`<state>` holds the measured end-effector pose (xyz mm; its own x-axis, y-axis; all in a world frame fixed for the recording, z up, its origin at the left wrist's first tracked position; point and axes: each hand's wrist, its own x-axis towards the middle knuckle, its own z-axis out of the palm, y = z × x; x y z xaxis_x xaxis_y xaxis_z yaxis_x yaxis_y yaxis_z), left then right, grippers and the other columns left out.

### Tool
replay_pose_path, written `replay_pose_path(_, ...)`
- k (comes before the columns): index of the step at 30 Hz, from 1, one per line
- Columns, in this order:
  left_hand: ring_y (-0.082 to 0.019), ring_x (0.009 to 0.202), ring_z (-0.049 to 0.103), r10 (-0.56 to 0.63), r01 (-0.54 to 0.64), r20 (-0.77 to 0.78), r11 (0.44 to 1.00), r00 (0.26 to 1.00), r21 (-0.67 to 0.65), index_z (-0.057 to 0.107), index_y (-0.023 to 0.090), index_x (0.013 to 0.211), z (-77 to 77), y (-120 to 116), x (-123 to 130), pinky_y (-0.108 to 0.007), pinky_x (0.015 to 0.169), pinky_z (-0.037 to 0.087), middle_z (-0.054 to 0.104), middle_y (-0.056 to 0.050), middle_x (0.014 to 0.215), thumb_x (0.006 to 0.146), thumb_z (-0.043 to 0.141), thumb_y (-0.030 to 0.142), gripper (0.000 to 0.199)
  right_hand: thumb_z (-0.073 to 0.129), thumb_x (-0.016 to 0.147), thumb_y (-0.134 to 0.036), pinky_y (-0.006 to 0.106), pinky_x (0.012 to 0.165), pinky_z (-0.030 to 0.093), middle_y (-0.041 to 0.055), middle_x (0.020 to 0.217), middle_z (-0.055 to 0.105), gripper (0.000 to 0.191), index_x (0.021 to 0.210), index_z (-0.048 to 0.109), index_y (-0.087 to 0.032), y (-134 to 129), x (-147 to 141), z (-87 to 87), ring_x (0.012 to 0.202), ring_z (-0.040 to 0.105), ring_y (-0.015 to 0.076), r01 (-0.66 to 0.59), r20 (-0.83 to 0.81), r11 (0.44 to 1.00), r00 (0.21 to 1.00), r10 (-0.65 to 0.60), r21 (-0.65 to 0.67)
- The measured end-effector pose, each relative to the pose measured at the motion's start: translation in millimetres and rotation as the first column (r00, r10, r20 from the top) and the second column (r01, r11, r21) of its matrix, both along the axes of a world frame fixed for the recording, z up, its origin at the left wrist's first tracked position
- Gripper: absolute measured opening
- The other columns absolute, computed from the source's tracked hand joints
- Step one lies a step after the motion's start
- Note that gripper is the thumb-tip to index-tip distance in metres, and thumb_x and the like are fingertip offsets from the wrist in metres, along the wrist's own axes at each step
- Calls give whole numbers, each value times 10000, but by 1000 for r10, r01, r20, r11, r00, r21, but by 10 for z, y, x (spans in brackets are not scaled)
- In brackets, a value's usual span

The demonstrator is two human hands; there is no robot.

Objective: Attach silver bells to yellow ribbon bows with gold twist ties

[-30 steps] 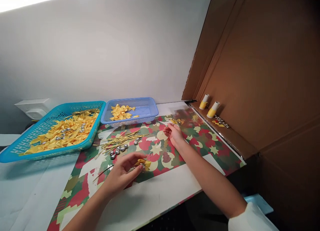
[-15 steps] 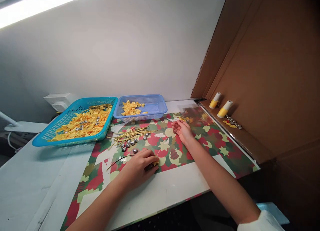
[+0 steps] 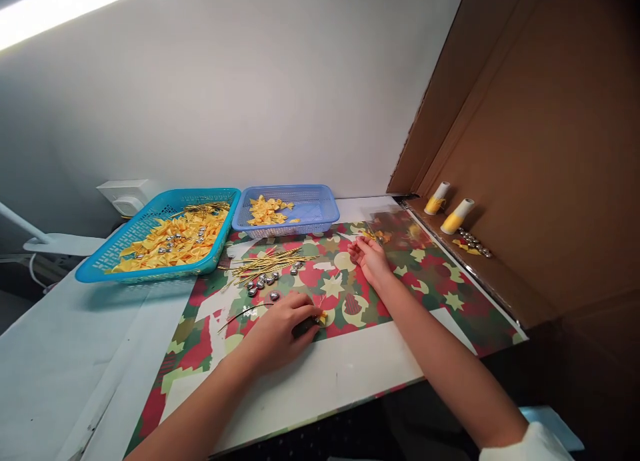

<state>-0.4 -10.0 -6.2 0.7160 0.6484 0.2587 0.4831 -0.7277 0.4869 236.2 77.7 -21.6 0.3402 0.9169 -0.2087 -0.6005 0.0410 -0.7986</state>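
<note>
My left hand (image 3: 287,328) is at the front middle of the patterned mat (image 3: 350,304), its fingers closed round a small yellow bow (image 3: 323,319) with something silvery beside it. Further back and to the right is my right hand (image 3: 369,259), thumb and fingertips pressed together; what they pinch is too small to name. Silver bells (image 3: 253,290) lie loose left of my left hand, in front of a bundle of gold twist ties (image 3: 270,264). A single dark tie (image 3: 240,314) curves out toward the left from my left hand.
A teal basket (image 3: 95,264) of yellow bows, bells and ties stands at the left. Beside it a blue basket (image 3: 315,214) holds more bows. Two thread cones (image 3: 457,216) and a cluster of bells (image 3: 475,242) stand along the cardboard wall (image 3: 550,148) on the right.
The whole view has shifted slightly. More of the yellow bow shows at my left fingertips; my right hand has barely moved.
</note>
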Motion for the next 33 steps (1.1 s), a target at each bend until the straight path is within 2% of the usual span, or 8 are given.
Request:
replay_pose_path(5, -177, 759, 580, -1, 2, -52, 1000, 999, 28, 695, 211, 989, 27, -23, 24, -305, 676, 480, 617, -61, 861, 895, 513, 187, 207, 771, 705, -130, 187, 632, 587, -55, 614, 596, 224, 679, 556, -188, 40, 40, 9, 603, 636, 73, 60, 4, 998, 998, -60, 12)
replay_pose_path(10, -173, 729, 573, -3, 7, -68, 998, 998, 55, 700, 218, 982, 33, -18, 32, -295, 655, 458, 602, -55, 839, 893, 521, 181, 203, 779, 702, -149, 196, 634, 597, -55, 619, 597, 220, 689, 563, -190, 50, 50, 14, 585, 628, 74, 54, 36, 999, 998, -54, 6)
replay_pose_path(14, -172, 718, 565, -5, 9, -55, 997, 998, 77, 701, 220, 970, 24, -12, 40, -289, 646, 444, 598, -54, 827, 897, 521, 177, 200, 782, 700, -168, 185, 595, 581, -41, 592, 618, 209, 689, 573, -180, -6, -21, 40, 571, 638, 79, -51, 87, 998, 995, 53, -30)
replay_pose_path(17, -174, 714, 562, 3, 0, -36, 996, 999, 93, 709, 218, 959, 9, -4, 50, -288, 644, 440, 595, -56, 809, 898, 518, 172, 206, 805, 663, -183, 208, 516, 565, -12, 578, 638, 207, 686, 600, -160, -70, -106, 52, 515, 629, 103, -182, 136, 981, 972, 190, -69)
replay_pose_path(20, -176, 704, 556, 5, -1, -31, 993, 1000, 115, 717, 222, 952, -8, 8, 54, -289, 636, 432, 596, -57, 791, 895, 518, 162, 215, 827, 628, -211, 200, 463, 538, -16, 573, 638, 240, 693, 603, -155, -112, -171, 44, 476, 613, 102, -256, 177, 964, 948, 266, -78)
replay_pose_path(29, -193, 753, 562, 16, -10, -42, 991, 999, 130, 710, 232, 927, -14, 5, 59, -310, 660, 444, 621, -59, 826, 888, 524, 151, 207, 802, 663, -263, 207, 466, 538, -54, 541, 593, 231, 718, 586, -203, -98, -206, -9, 470, 591, 97, -288, 223, 956, 930, 291, -48)
replay_pose_path(33, -204, 804, 576, 21, -15, -44, 993, 999, 118, 693, 227, 956, -18, 1, 42, -326, 695, 466, 647, -69, 893, 892, 528, 172, 186, 823, 634, -249, 191, 465, 534, -35, 545, 609, 240, 698, 606, -171, -126, -194, 34, 471, 600, 93, -299, 235, 953, 924, 303, -52)
